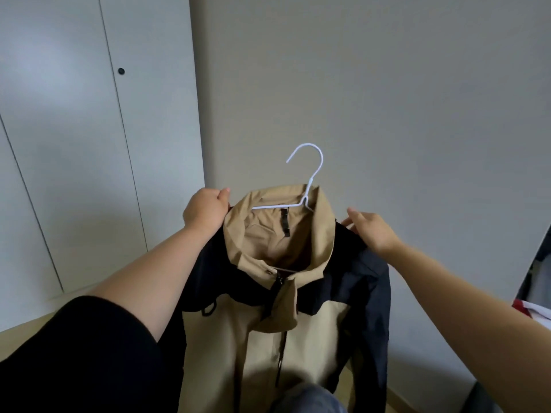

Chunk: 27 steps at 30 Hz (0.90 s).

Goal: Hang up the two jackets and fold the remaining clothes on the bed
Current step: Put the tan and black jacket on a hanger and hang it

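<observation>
Jacket [286,311] in tan and navy hangs in mid-air in front of a plain grey wall [387,99], held up between the person's two hands and already threaded on a white wire hanger [308,180]. The hanger's hook rises free above the tan collar, and its bar shows inside the neck opening. The left hand [205,211] is curled tight round the jacket's shoulder at the left side of the collar, gripping the fabric there. The right hand [371,231] sits at the opposite navy shoulder with its fingers fairly straight, touching the cloth; whether it pinches anything cannot be told. The jacket's body drops below both hands, zip closed, one navy sleeve trailing down on the right. White cupboard doors [74,129] stand to the left, with a small dark knob [121,71]
</observation>
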Motion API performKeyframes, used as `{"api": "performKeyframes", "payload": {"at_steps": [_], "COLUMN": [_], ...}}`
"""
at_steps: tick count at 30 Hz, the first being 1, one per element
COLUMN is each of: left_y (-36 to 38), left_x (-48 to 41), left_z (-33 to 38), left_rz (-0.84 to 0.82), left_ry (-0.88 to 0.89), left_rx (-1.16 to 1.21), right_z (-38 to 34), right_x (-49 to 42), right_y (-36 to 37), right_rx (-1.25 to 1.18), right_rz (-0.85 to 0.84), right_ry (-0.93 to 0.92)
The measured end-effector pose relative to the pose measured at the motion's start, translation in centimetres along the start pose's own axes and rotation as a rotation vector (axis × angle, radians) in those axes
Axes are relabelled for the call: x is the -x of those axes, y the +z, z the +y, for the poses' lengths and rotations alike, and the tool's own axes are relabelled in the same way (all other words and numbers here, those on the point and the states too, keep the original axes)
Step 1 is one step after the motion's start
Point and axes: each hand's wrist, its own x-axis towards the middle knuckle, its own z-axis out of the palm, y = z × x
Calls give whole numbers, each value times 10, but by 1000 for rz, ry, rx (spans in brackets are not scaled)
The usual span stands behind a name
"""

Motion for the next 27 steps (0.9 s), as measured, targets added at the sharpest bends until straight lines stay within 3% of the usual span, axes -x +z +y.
{"api": "performKeyframes", "payload": {"at_steps": [2,7,14,22,27], "left_y": [1,0,11,5,12], "left_x": [0,6,18,5,6], "left_z": [3,23,55,48,51], "left_rz": [-8,-104,-201,-76,-61], "left_ry": [-2,49,165,8,-12], "left_rx": [6,-39,42,202,243], "right_z": [8,-2,-15,11,-10], "right_x": [5,8,6,-4,0], "right_y": [10,20,21,-20,-14], "right_rx": [89,97,143,337,165], "right_rz": [28,282,245,364,201], "right_ry": [8,27,-86,-29,-332]}}
